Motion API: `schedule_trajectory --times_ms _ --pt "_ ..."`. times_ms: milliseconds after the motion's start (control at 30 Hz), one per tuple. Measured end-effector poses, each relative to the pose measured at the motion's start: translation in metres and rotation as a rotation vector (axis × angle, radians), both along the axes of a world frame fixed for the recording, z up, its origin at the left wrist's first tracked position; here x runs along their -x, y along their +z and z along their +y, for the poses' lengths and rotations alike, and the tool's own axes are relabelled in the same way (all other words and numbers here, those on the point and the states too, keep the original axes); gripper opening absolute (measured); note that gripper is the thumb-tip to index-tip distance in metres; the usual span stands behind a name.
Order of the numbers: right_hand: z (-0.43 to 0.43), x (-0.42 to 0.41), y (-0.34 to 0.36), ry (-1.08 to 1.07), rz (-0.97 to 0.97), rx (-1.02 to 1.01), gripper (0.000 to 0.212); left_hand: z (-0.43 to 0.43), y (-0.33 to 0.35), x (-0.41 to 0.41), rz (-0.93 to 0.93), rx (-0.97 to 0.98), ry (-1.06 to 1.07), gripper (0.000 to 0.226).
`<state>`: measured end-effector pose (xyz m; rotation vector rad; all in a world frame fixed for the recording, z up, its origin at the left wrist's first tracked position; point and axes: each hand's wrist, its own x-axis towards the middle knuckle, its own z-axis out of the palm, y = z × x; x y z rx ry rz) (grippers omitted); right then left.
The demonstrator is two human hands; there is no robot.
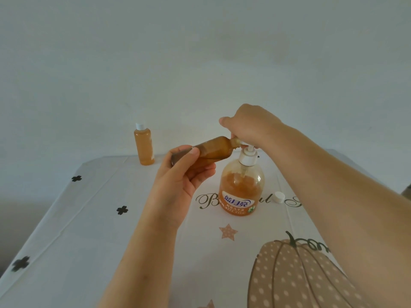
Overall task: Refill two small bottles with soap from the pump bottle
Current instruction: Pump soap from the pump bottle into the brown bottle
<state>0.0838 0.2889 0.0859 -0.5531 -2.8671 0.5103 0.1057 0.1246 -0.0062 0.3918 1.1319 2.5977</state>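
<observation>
- Left hand grips the open small bottle, tilted, its mouth at the pump spout
- Right hand curls over the head of the pump bottle, pressing
- White cap lies loose beside it
- Far bottle stands full and capped, so I judge half is done

Amber soap in pump bottle, white pump; capped small bottle amber too; desk cloth white, black clovers, dotted pumpkin.
</observation>
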Motion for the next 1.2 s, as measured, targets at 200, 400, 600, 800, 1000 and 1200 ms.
schedule_trajectory --times_ms 200,400,600,800,1000,1200 --pt "-0.001 0.000 0.002 -0.011 -0.045 0.019 0.044 -0.001 0.001 0.000 0.009 -0.018 -0.013 0.026" --pt "0.000 0.003 -0.004 -0.030 -0.022 0.069 0.046 0.001 -0.003 0.001 0.000 -0.016 -0.013 0.020" --pt "0.004 0.007 -0.018 -0.036 -0.012 0.094 0.046 0.002 -0.007 0.005 -0.038 0.017 0.017 0.020" --pt "0.004 0.007 -0.019 -0.053 -0.010 0.110 0.045 0.002 -0.008 0.005 -0.047 0.019 0.016 0.015" --pt "0.003 0.008 -0.014 -0.074 -0.013 0.103 0.037 0.003 -0.004 0.004 -0.034 0.006 0.012 0.026" --pt "0.000 0.000 0.001 -0.027 0.000 0.040 0.038 0.002 0.002 0.001 -0.012 -0.018 -0.007 0.024"
